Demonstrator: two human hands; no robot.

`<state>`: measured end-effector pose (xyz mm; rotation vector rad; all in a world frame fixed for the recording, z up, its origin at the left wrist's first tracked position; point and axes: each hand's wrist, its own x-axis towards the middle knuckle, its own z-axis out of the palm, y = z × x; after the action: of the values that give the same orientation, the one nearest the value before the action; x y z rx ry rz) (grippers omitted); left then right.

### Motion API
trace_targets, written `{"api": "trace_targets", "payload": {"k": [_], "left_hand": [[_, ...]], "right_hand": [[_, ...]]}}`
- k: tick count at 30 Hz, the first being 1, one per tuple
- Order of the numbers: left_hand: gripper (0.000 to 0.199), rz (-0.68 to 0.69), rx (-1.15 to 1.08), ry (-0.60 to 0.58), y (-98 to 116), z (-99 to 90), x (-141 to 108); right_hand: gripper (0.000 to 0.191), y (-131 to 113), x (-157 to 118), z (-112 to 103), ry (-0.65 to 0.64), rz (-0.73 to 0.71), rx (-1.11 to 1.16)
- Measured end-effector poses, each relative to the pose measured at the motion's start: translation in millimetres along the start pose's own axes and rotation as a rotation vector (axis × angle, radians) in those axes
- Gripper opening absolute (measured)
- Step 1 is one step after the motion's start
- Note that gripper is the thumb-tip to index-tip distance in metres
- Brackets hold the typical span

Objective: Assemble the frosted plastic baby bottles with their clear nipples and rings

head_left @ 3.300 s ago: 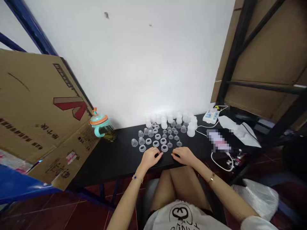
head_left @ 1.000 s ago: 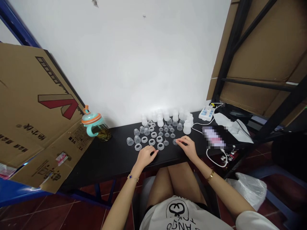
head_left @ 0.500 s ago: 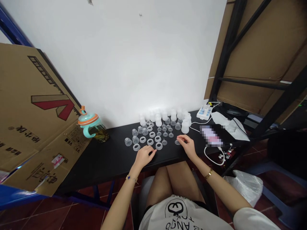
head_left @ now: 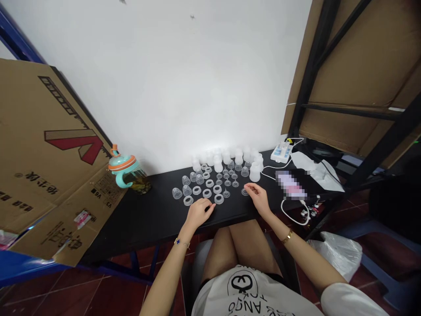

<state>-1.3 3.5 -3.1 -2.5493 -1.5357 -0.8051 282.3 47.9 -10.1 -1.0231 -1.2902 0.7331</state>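
My right hand has its fingertips pinched on a small clear teat-shaped piece at the table's front right. My left hand rests at the table's front edge, fingers curled, beside a translucent ring; what it holds, if anything, is hidden. Several more rings lie in rows ahead of it, with clear domed caps to their left. Several clear teat pieces stand between my hands. White bottles are lined up behind, along the wall.
A teal and orange jug stands at the left beside a large cardboard box. To the right are a white power strip, a phone with a white cable, and crumpled white paper. A wall borders the table's back.
The view has shifted slightly. Both hands keep nearly the same places, with my right hand still at the teat-shaped piece.
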Motion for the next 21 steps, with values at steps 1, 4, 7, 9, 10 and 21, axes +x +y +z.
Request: {"api": "trace_targets", "payload": {"k": [1, 4, 7, 9, 10, 21], "left_hand": [[0.031, 0.0, -0.001, 0.0, 0.2, -0.3, 0.1], [0.031, -0.002, -0.009, 0.001, 0.9, -1.0, 0.2], [0.03, -0.003, -0.013, 0.0, 1.1, -1.2, 0.2], [0.03, -0.003, -0.017, 0.002, 0.9, -0.8, 0.1], [0.03, -0.002, -0.019, 0.004, 0.8, -0.6, 0.1], [0.032, -0.003, -0.002, -0.003, 2.5, -1.8, 0.7]], "right_hand": [[0.039, 0.3, 0.1, 0.0, 0.002, 0.006, 0.005], [0.039, 0.5, 0.2, 0.1, 0.008, 0.024, 0.017], [0.041, 0.0, 0.1, 0.0, 0.009, 0.038, 0.027], [0.042, -0.2, -0.1, -0.1, 0.006, 0.047, 0.034], [0.042, -0.3, -0.1, -0.2, 0.005, 0.05, 0.038], [0.039, 3.9, 1.3, -0.7, -0.001, 0.074, 0.04]]}}
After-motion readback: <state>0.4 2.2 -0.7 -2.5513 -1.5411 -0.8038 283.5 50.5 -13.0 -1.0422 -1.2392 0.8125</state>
